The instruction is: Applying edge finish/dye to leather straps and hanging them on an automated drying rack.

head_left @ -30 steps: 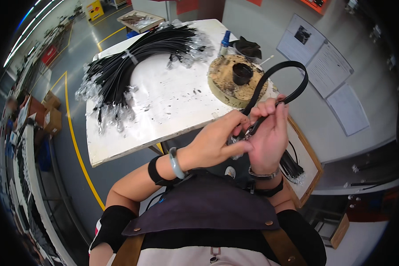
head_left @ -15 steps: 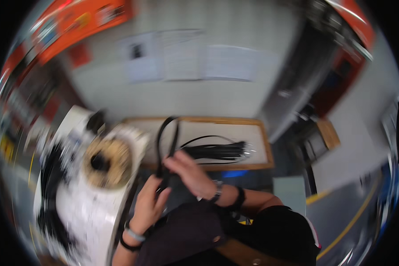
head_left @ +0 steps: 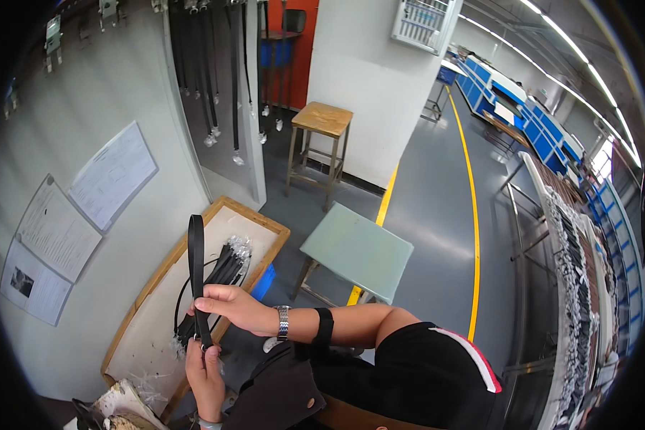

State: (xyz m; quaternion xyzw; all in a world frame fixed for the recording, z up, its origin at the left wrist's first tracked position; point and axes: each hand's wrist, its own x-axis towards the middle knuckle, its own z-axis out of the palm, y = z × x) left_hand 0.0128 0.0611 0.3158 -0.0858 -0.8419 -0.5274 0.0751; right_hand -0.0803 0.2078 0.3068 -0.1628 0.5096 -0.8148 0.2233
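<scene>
A looped black strap (head_left: 196, 251) stands upright in front of me, its bend at the top. My right hand (head_left: 235, 308) pinches it partway down, thumb across the strap's face. Lower down, my left hand (head_left: 205, 378) closes round its bottom end, where a small bit of metal shows. Behind the strap, a bundle of similar black straps (head_left: 228, 268) with clear plastic at the ends lies in a wood-framed shallow tray (head_left: 142, 304). My hands hide part of the bundle.
A green-topped stool (head_left: 358, 247) stands right of the tray, with a wooden stool (head_left: 322, 120) farther back. Straps (head_left: 209, 100) hang in an opening beside the wall. A loaded rack (head_left: 573, 287) lines the right, beyond yellow floor lines (head_left: 474, 236).
My view has swung to the right, bringing the stools and aisle into sight and taking the white table mostly out. Both hands still hold the strap, now with its loop more upright.
</scene>
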